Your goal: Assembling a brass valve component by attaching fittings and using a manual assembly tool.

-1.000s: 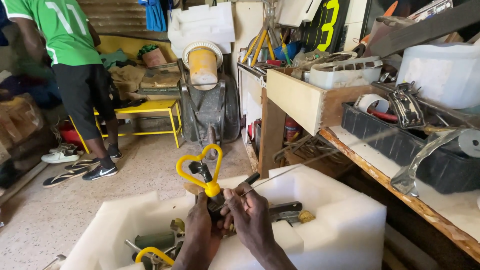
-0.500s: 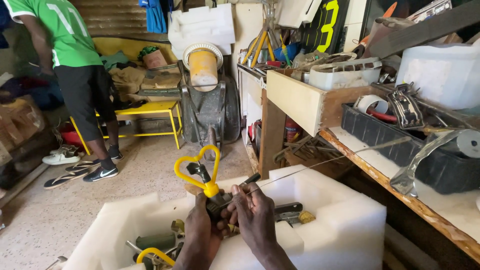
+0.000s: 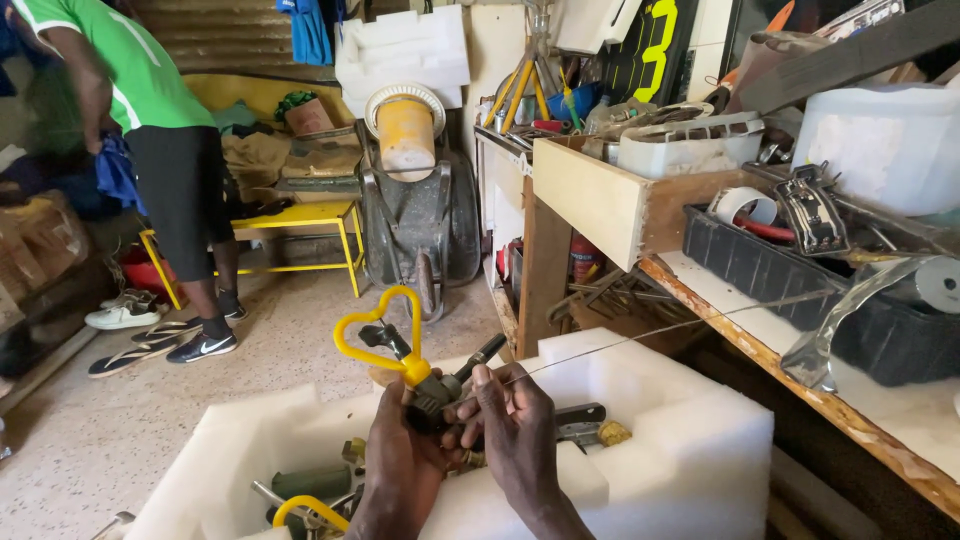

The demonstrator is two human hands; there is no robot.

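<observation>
Near the camera, over the white foam box [image 3: 690,440], both hands work on one small tool. The left hand [image 3: 405,470] is closed tight around the dark body of the yellow-handled tool [image 3: 400,350], with the yellow loop sticking up above the fingers. The right hand [image 3: 515,440] is pinched narrow on a thin wire [image 3: 660,330] just beside the tool's tip. The step looks like feeding the wire into the tool. The next move likely needs a steady pinch and a straight push. The wire runs away toward the wooden bench [image 3: 800,390] on the right. Farther off, a person in a green shirt [image 3: 150,90] bends near a yellow stool [image 3: 300,215].
</observation>
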